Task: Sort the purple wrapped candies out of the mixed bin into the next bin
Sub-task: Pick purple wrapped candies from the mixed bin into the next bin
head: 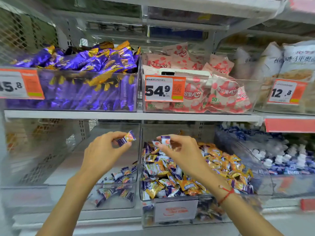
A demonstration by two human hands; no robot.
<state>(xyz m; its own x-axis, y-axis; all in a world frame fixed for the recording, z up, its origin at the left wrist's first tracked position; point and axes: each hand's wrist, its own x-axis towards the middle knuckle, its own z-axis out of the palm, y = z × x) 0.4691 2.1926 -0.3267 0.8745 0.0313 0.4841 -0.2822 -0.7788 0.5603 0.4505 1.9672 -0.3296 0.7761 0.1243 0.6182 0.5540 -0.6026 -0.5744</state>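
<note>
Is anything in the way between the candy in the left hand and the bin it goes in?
Nothing visible. The left hand pinches a purple candy right above the next bin, whose top is open, with only sorted candies lying below.

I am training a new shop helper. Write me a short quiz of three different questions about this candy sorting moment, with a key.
1. True or false: the left hand holds a candy above the left bin.
2. What does the right hand pinch: A a candy, B a price tag, C nothing?
3. Fill in: the mixed bin holds purple and ____ candies.

Key: 1 true; 2 A, a purple candy; 3 orange.
</note>
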